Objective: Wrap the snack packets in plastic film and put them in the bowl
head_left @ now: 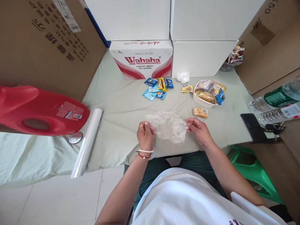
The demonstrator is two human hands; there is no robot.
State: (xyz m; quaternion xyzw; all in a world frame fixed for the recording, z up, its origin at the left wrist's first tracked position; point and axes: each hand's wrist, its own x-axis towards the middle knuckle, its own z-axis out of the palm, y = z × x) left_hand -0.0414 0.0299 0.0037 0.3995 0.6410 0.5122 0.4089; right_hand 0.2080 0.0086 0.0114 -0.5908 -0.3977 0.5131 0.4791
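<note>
Left hand point(145, 135) and right hand point(198, 129) pinch opposite edges of a plastic bag point(169, 126); probably light, limp, slippery; best gripped by its rim, near the bowl point(201, 100)

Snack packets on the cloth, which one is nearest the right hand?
The pale orange packet alone before the white bowl, beyond the right hand pinching the clear plastic. The blue packets and yellow packet lie farther back.

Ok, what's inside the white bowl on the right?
The white bowl holds several wrapped snack packets, yellow, blue and pale, heaped above its rim. Anything beneath that top layer, and the bowl's bottom, is covered.
</note>
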